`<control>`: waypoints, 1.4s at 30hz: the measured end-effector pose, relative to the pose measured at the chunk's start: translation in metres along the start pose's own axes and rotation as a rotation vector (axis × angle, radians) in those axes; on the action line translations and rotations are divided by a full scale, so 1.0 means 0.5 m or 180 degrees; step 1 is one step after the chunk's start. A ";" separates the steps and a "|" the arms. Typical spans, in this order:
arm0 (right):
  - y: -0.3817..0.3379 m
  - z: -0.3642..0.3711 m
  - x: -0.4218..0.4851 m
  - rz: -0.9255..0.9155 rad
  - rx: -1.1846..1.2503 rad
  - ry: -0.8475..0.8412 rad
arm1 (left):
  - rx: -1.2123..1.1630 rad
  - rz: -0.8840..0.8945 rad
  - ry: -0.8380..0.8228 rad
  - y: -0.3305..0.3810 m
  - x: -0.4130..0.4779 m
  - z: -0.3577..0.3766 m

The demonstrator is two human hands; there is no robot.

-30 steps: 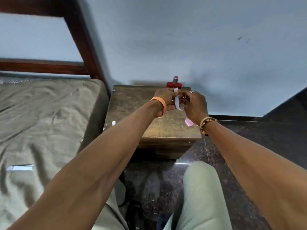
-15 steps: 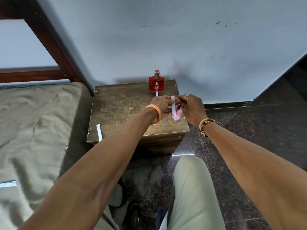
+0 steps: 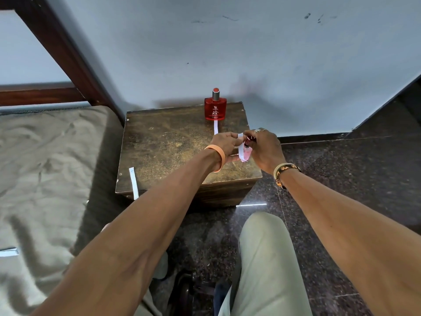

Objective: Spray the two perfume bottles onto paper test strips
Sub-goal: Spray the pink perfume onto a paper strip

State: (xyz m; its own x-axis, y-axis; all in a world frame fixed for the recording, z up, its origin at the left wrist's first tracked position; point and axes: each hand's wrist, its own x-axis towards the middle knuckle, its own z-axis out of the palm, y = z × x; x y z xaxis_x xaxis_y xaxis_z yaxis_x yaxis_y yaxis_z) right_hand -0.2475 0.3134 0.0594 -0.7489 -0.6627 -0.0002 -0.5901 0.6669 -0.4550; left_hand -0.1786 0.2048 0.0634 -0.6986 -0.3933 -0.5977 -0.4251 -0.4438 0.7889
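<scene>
A red perfume bottle (image 3: 215, 108) with a silver neck stands upright at the back of the small wooden table (image 3: 164, 151), near the wall. A white paper strip (image 3: 215, 129) lies flat in front of it. My left hand (image 3: 224, 144) pinches another white test strip (image 3: 240, 145) upright over the table's right side. My right hand (image 3: 264, 149) is wrapped around a small pink perfume bottle (image 3: 247, 153), held right against that strip; most of this bottle is hidden by my fingers.
A third white strip (image 3: 133, 185) hangs over the table's front left corner. A bed with an olive sheet (image 3: 45, 179) and a dark wooden frame (image 3: 68, 53) lies to the left, with a paper piece (image 3: 9, 252) on it. My knee (image 3: 262, 247) is below the table.
The view has tilted down and both hands have drawn a little nearer the table's front right, still holding the strip and the pink bottle together. The red bottle now shows fully.
</scene>
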 end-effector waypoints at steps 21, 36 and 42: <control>0.019 0.027 0.007 0.0108 -0.0220 -0.0190 | -0.0139 -0.0125 -0.0039 -0.027 0.034 -0.003; 0.015 0.031 0.005 0.0216 -0.0133 -0.0060 | -0.0225 -0.0201 -0.0054 -0.032 0.031 -0.006; 0.013 0.028 0.005 0.0223 -0.0042 -0.0053 | -0.0224 -0.0225 -0.0045 -0.031 0.032 -0.007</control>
State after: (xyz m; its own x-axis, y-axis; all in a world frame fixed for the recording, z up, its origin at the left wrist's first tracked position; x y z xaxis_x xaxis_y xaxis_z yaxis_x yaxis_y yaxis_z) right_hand -0.2488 0.3113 0.0438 -0.7834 -0.6198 -0.0464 -0.5404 0.7162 -0.4416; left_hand -0.1812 0.2025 0.0411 -0.6766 -0.3478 -0.6491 -0.4324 -0.5258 0.7325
